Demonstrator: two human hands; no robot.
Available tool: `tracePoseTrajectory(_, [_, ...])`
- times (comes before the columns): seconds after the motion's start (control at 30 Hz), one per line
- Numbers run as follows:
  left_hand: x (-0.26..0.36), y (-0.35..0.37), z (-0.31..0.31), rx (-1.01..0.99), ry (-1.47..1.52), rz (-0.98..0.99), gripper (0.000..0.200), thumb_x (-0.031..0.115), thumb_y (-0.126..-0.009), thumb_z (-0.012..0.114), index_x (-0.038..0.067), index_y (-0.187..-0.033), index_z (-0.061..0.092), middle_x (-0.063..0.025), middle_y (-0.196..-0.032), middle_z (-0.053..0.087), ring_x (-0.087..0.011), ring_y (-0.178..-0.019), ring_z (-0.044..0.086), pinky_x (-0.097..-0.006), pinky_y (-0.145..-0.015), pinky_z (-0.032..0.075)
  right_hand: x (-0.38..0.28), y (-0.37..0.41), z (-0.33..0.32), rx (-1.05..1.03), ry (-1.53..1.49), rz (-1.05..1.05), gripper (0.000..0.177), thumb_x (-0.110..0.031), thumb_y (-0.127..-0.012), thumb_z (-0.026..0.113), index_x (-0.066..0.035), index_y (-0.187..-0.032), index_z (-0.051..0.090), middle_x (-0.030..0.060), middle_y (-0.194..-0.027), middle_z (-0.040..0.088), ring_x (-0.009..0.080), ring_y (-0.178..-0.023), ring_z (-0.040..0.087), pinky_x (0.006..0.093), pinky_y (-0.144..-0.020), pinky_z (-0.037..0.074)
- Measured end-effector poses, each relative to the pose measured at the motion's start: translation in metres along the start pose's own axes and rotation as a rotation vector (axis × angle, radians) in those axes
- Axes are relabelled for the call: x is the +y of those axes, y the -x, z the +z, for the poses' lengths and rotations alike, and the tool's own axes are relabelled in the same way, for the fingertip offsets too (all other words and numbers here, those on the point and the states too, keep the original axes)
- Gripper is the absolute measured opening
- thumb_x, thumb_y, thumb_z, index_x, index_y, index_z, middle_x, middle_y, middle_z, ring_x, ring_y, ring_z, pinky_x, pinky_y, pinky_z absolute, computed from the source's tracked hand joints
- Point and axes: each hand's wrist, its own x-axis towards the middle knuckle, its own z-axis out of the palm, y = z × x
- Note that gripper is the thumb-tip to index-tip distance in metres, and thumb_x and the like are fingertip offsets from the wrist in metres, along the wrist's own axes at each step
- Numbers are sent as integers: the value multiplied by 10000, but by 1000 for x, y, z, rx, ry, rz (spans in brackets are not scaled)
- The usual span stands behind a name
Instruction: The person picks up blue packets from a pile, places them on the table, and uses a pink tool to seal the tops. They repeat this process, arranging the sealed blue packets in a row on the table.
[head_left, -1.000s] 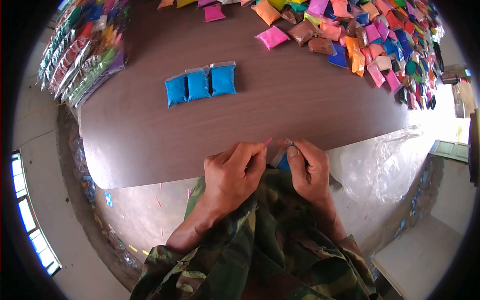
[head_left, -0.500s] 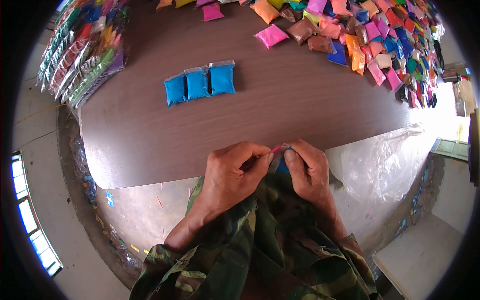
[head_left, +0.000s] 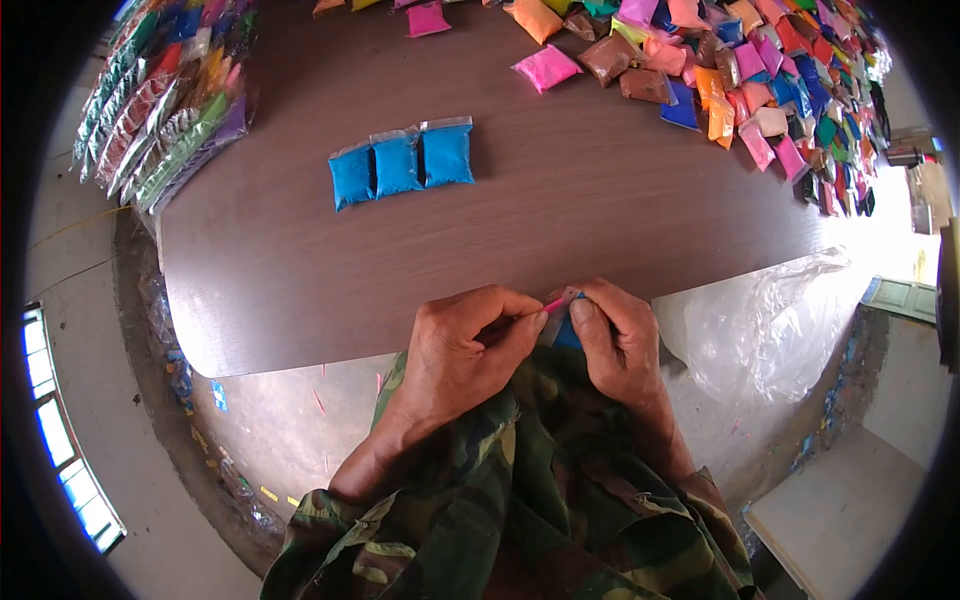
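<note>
Close to the table's front edge, my left hand (head_left: 475, 340) is closed in a pinch on a small, thin pink stick-like piece (head_left: 554, 305). Its exact kind is too small to make out. My right hand (head_left: 622, 340) pinches the clear top edge of a small blue packet (head_left: 566, 334), thumb against fingers. The pink piece touches or nearly touches that edge. Most of the packet is hidden behind the right thumb and below the hands. Farther up the table, three filled blue packets (head_left: 398, 165) lie side by side in a row.
A large heap of small coloured packets (head_left: 740, 70) covers the far right of the brown table (head_left: 300, 270). Bigger bags of coloured packets (head_left: 180, 110) are stacked at the far left. Clear plastic sheeting (head_left: 760, 330) hangs by the right front edge.
Both hands stay nearly in place. Slightly more of the pink piece and of the packet's clear edge shows between the fingertips. The blue packets in the row have not moved on the table.
</note>
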Motion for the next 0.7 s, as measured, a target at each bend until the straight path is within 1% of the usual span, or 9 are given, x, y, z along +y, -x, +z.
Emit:
tracePoseTrajectory(0.17, [0,1,-1,1,-1,-1,68,15,-969,825,-34,-1005,794,-77,-797,785,-63,-715,692,-243,-620,528,7,1,2,31,-20,-20,176,-38,-1061,616,53,-1150,738,110,-852,708,133,-733,632,319,-659,499])
tracePoseTrajectory(0.33, [-1,1,-2,11,-4,6,70,15,-971,825,-38,-1005,793,-76,-796,784,-64,-712,692,-241,-623,530,7,1,5,43,-23,-11,187,-73,-1067,626,56,-1135,743,110,-835,703,126,-713,620,315,-646,488])
tracePoseTrajectory(0.47, [-2,2,-2,16,26,-39,70,10,-966,826,-39,-1004,794,-73,-796,784,-67,-710,691,-239,-624,530,10,2,6,48,-46,5,223,-129,-1093,621,50,-1128,749,98,-832,700,114,-720,611,306,-645,482])
tracePoseTrajectory(0.57, [1,3,-2,9,24,-40,66,9,-965,824,-39,-1000,795,-72,-795,783,-68,-710,690,-238,-625,529,7,4,4,49,-101,87,276,-185,-1124,598,40,-1124,758,70,-839,702,93,-743,599,295,-654,478])
tracePoseTrajectory(0.7, [5,2,-3,-4,9,-16,68,15,-965,824,-41,-990,795,-75,-792,781,-67,-711,689,-244,-625,530,4,4,5,68,-188,138,323,-234,-1143,588,33,-1115,768,15,-849,689,64,-758,565,268,-676,463])
